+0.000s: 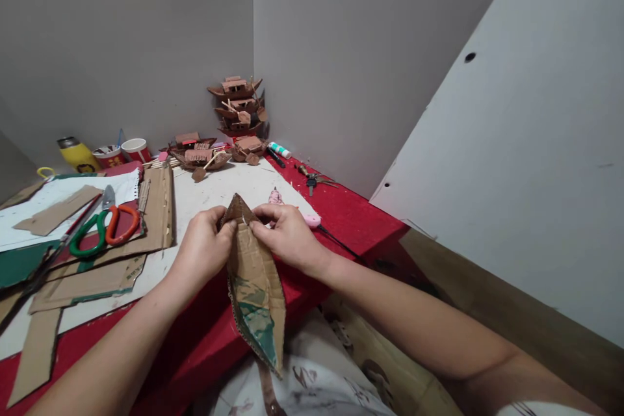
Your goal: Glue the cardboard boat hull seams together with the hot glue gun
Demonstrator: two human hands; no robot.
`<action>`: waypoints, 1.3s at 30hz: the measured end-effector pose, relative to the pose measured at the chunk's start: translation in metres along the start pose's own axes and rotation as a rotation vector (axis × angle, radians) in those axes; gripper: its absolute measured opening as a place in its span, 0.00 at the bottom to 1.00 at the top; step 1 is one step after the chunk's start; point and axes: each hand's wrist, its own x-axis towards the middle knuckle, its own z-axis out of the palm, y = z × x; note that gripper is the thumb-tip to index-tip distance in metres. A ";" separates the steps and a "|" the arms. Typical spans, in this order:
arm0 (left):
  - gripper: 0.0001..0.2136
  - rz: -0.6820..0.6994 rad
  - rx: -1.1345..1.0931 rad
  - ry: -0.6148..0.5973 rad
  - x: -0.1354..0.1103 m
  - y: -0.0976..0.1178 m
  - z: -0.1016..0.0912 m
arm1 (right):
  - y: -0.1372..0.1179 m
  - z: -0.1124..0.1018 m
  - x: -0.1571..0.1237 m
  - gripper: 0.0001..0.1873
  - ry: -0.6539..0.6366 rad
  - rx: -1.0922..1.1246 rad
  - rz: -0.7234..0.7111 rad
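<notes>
A boat-shaped cardboard hull, brown with green print inside, is held over the table's front edge, its far tip tilted up. My left hand pinches the hull's left side near that far tip. On the opposite side, my right hand pinches the right wall at about the same height. A pale streak shows inside the hull between my thumbs. Just behind my right hand lies a pink glue gun, partly hidden, with a dark cord running right.
Left on the table are scissors, cardboard pieces and paper. Finished model boats are stacked in the back corner, with more boats before them. A yellow bottle, paper cups, a glue stick and keys stand or lie around.
</notes>
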 end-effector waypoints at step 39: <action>0.10 -0.093 -0.207 -0.036 0.005 -0.004 -0.002 | -0.003 -0.003 0.007 0.10 -0.142 0.122 0.054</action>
